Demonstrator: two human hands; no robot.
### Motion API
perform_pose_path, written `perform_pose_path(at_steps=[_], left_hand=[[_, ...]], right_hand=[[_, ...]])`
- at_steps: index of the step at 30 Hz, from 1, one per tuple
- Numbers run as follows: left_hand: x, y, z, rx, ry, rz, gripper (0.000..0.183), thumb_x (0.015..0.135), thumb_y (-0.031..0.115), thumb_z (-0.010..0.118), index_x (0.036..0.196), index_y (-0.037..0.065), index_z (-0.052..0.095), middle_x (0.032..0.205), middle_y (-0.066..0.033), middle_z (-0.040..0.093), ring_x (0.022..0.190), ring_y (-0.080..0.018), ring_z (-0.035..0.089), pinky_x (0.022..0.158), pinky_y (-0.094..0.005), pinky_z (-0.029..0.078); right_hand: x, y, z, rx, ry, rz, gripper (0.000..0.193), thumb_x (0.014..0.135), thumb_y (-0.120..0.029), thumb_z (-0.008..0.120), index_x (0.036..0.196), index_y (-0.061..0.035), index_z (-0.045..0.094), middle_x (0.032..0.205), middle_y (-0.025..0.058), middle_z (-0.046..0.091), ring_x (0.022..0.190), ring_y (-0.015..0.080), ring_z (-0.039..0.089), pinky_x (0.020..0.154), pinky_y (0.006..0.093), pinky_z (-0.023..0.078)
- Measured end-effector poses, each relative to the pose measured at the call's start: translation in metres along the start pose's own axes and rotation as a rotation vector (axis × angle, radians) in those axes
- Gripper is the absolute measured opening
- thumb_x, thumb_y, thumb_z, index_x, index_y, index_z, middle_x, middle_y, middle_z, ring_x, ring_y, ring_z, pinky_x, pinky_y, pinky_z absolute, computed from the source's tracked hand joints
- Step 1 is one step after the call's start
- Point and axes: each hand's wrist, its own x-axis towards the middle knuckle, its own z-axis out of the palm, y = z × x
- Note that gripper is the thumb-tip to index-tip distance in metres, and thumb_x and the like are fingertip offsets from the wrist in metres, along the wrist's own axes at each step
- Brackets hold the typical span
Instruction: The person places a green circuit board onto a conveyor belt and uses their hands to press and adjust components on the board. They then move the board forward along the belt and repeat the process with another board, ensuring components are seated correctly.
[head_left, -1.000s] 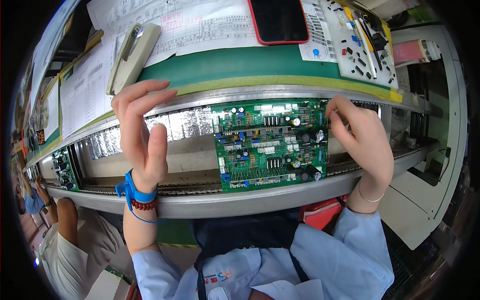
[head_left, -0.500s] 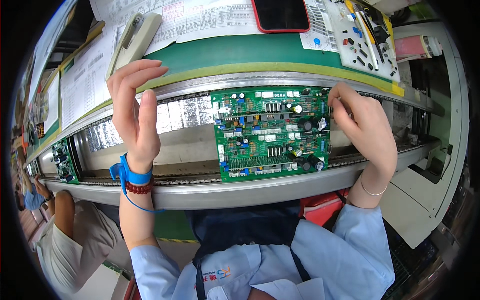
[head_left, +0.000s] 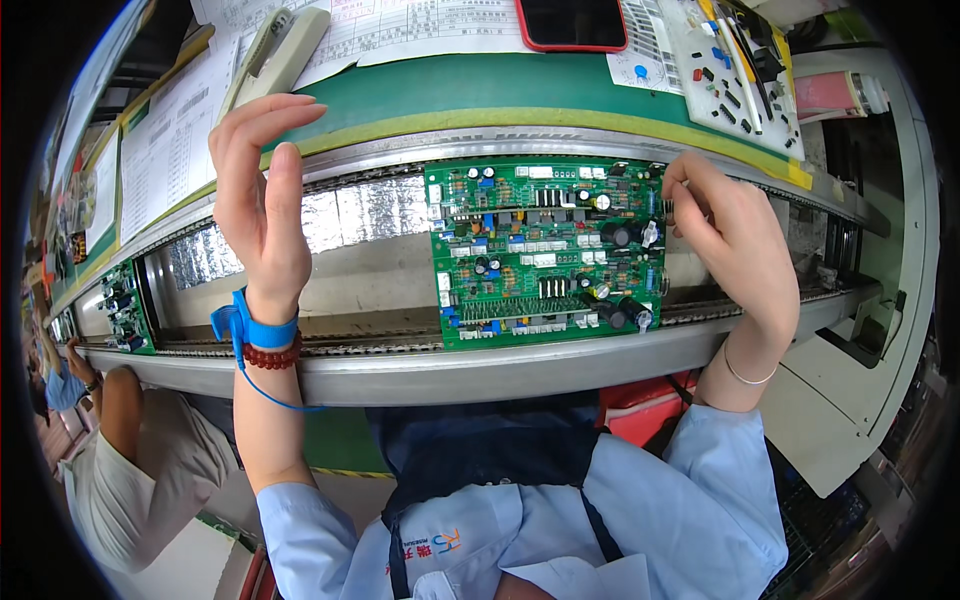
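Observation:
A green circuit board (head_left: 500, 235) populated with white connectors, black capacitors and other small parts lies across the metal rails of a conveyor. To its left, over the conveyor, my left hand (head_left: 262, 200) is raised with thumb and fingers apart, holding nothing. A blue wrist strap (head_left: 268, 330) with a cord and a dark red bead bracelet (head_left: 270, 358) circle that wrist. At the board's upper right edge, the fingers of my right hand (head_left: 735, 225) are curled inward. Their tips are partly hidden, and whatever they may hold cannot be made out.
Beyond the rail, a green bench (head_left: 440, 95) bears printed sheets (head_left: 420, 40), a beige handset-like device (head_left: 283, 55), a red-edged phone (head_left: 572, 22) and a white foam tray (head_left: 715, 110) of small components. Another populated board (head_left: 125, 310) sits farther left, near another person (head_left: 150, 470).
My left hand has risen slightly and drifted a little left. My right hand stays by the board's right edge. The whole view has shifted slightly.

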Motion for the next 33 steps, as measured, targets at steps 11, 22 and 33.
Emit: perform_pose_path(at_steps=[11,22,33], left_hand=[[-0.0001,-0.0018,-0.0003,-0.013,0.013,-0.003,0.023,0.090,0.013,0.046,0.098,-0.001,0.063,0.106,-0.0135,0.060,0.103,-0.0240,0.050,0.092,-0.0335,0.035],[0.0005,-0.0031,-0.0004,-0.040,0.018,0.010,0.021,0.090,0.012,0.047,0.098,0.000,0.063,0.105,-0.0126,0.061,0.102,-0.0232,0.050,0.092,-0.0325,0.036],[0.0018,-0.0065,-0.0019,-0.057,0.023,0.041,0.019,0.089,0.011,0.050,0.097,0.001,0.064,0.103,-0.0107,0.061,0.100,-0.0223,0.051,0.090,-0.0319,0.036]], right_hand=[[-0.0004,0.0004,0.0007,-0.011,0.003,-0.008,0.010,0.086,-0.012,0.049,0.085,-0.0038,0.053,0.059,0.0160,0.054,0.057,0.0343,0.056,0.054,0.0426,0.040],[0.0000,-0.0017,-0.0010,0.008,-0.009,0.025,0.010,0.086,-0.013,0.049,0.086,-0.0033,0.053,0.059,0.0162,0.052,0.055,0.0341,0.055,0.054,0.0416,0.038],[-0.0017,-0.0053,-0.0018,0.008,-0.008,0.104,0.009,0.086,-0.011,0.051,0.088,-0.0024,0.052,0.060,0.0146,0.051,0.052,0.0295,0.051,0.050,0.0373,0.036]])
